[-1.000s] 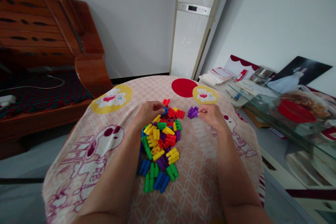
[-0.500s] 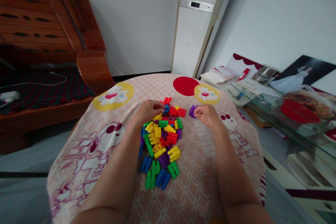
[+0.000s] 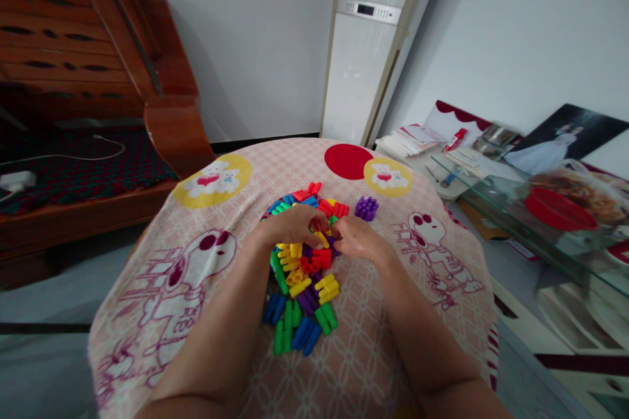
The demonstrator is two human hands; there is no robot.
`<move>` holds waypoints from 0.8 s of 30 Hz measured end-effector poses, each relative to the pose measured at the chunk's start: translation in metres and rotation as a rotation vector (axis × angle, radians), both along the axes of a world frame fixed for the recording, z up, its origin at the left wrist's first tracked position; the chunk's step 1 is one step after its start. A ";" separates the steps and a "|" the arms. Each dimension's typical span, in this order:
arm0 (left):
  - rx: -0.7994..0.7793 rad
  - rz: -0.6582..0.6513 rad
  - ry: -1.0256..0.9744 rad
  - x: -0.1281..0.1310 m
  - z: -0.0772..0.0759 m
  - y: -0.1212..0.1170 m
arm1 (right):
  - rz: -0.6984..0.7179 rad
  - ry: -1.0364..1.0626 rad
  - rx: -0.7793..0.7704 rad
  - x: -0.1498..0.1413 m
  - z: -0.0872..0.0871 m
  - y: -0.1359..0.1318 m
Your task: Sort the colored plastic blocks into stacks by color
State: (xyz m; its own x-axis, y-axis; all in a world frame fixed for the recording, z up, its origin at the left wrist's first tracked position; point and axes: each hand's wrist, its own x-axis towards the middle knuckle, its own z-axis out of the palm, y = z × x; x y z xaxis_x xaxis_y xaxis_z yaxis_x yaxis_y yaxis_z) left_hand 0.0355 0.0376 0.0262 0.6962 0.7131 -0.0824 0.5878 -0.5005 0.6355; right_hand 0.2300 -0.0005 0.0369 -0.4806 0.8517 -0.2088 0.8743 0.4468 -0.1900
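Coloured plastic building blocks shaped like joined tubes lie in a loose heap on the cloth-covered table. My left hand point(image 3: 293, 225) curls over the heap's upper part, its thumb and fingers closed around a yellow block point(image 3: 322, 239). From the right, my right hand point(image 3: 354, 236) reaches into the same heap with its fingers bent together. Its fingertips are down among green and purple blocks, and what they grip is hidden. Just beyond the right hand, a purple cluster of blocks point(image 3: 366, 208) stands apart. Red blocks point(image 3: 322, 257) lie below both hands, and green blocks point(image 3: 283, 336) at the near end.
A patterned tablecloth point(image 3: 373, 327) covers the round table. At the right stands a glass-topped shelf point(image 3: 496, 213) with papers, a red bowl point(image 3: 560, 208) and a photo. A wooden bench point(image 3: 171, 124) is at the left, and a tall white cabinet-like unit point(image 3: 361, 72) at the back.
My right hand has let go of the purple cluster and moved left into the heap. The left hand has left the blue block and shifted right and nearer, to the yellow block.
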 end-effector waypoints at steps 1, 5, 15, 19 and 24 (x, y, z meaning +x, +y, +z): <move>0.039 0.018 0.048 0.004 -0.001 -0.001 | -0.024 0.042 0.008 0.003 0.000 0.001; 0.100 0.117 0.077 0.015 -0.003 -0.002 | -0.170 0.342 0.051 0.034 -0.001 0.012; 0.151 0.434 -0.087 -0.010 -0.008 0.011 | -0.672 0.386 0.389 0.106 0.000 0.030; 0.159 0.494 -0.094 -0.020 -0.013 0.014 | -0.654 0.238 0.384 0.103 -0.005 0.032; 0.143 0.515 -0.124 -0.021 -0.016 0.016 | -0.629 0.136 0.396 0.096 -0.012 0.034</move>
